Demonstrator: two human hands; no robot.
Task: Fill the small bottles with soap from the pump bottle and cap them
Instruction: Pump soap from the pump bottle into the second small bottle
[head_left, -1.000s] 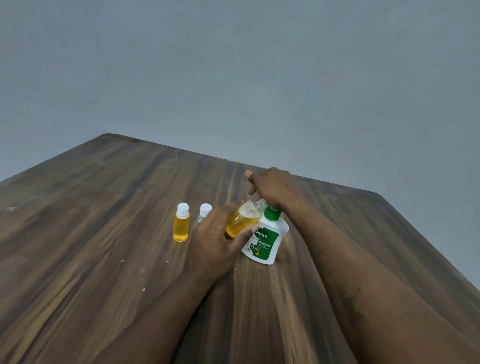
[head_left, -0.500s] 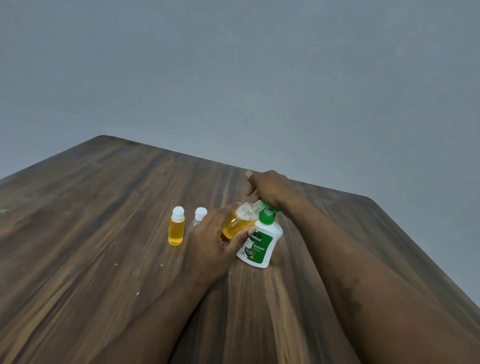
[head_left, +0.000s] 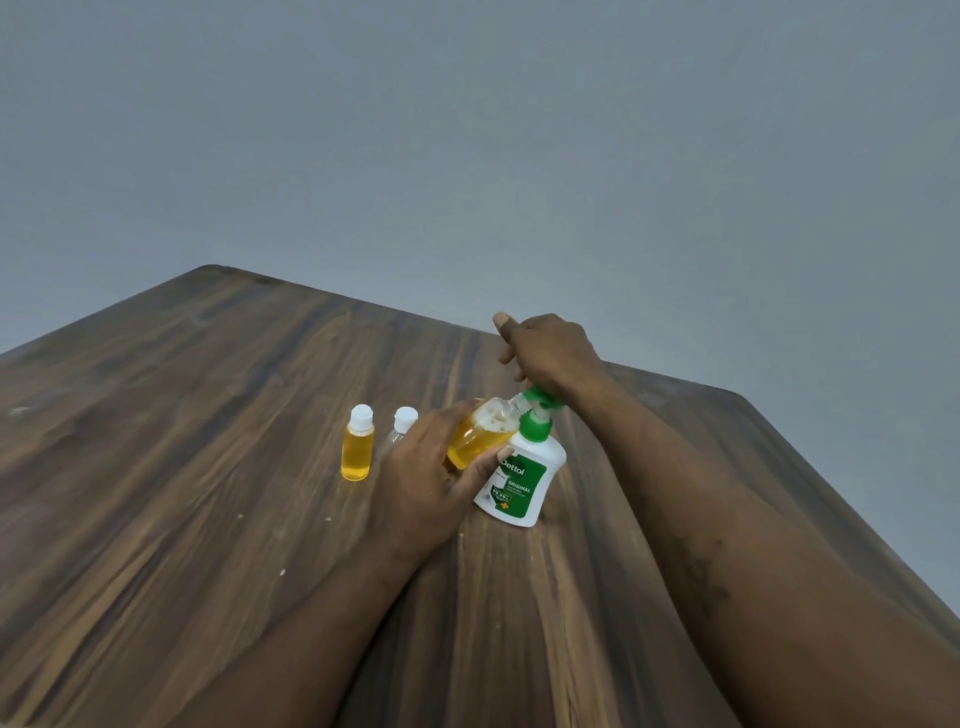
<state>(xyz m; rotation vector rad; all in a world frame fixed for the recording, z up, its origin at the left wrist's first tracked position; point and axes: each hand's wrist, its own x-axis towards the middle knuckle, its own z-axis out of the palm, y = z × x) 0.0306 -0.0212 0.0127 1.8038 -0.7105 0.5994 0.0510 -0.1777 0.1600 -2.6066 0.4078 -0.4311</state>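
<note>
Both forearms enter from the bottom edge, over a dark wood-grain table.

Left hand, centre frame: fingers and thumb wrapped round a small clear plastic bottle, uncapped, tilted, mostly full of yellow soap with foam on top. Its mouth sits at the spout.

Just right of it and touching the left thumb: white plastic pump bottle with a green label, on the table, leaning slightly.

Left of the hand: a white-capped small bottle full of yellow soap, upright. Next to it a second white-capped clear bottle, partly hidden behind the left hand; can't tell the fill level.

Right hand, above the pump bottle: fingers curled down over the green pump head, thumb sticking up.

Upper frame: plain grey wall.
</note>
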